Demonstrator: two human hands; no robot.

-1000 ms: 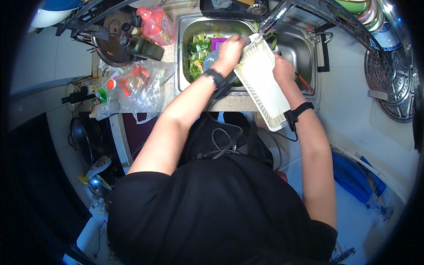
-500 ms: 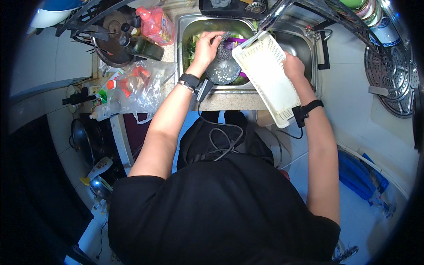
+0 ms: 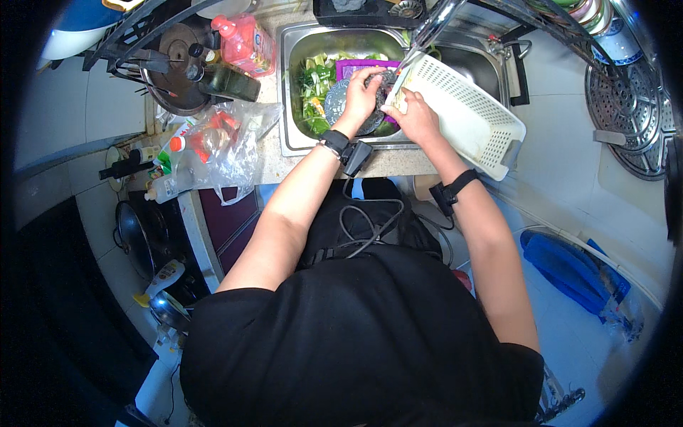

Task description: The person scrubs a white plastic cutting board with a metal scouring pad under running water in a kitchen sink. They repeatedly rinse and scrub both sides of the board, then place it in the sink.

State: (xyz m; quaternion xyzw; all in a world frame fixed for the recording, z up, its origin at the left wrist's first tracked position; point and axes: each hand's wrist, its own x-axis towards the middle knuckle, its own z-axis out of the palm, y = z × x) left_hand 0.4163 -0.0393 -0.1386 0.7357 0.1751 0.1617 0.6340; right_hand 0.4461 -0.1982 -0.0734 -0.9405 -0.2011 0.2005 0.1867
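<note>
My right hand [image 3: 414,119] grips the near left end of a cream perforated plastic basket [image 3: 462,107], which is tilted over the sink's right basin and the counter edge. The fingers of my left hand [image 3: 363,99] are closed on a dark grey steel wool scourer [image 3: 388,80], held against that same end of the basket. Below my left hand a clear patterned glass dish [image 3: 336,101] lies in the left basin, partly covered by the hand. A purple rimmed tray [image 3: 346,65] shows behind it, and chopped green vegetables [image 3: 313,78] lie along the left side.
The steel double sink [image 3: 286,135] has a tap [image 3: 434,28] reaching over its divider. On the left counter stand a pink bottle [image 3: 245,46], a dark bottle [image 3: 231,82] and a clear plastic bag [image 3: 245,135]. A black rack [image 3: 512,18] overhangs the back right.
My right hand has shifted from the basket's right side to its near left end, and the basket has turned and moved right. My left hand brought the scourer rightward to the basket.
</note>
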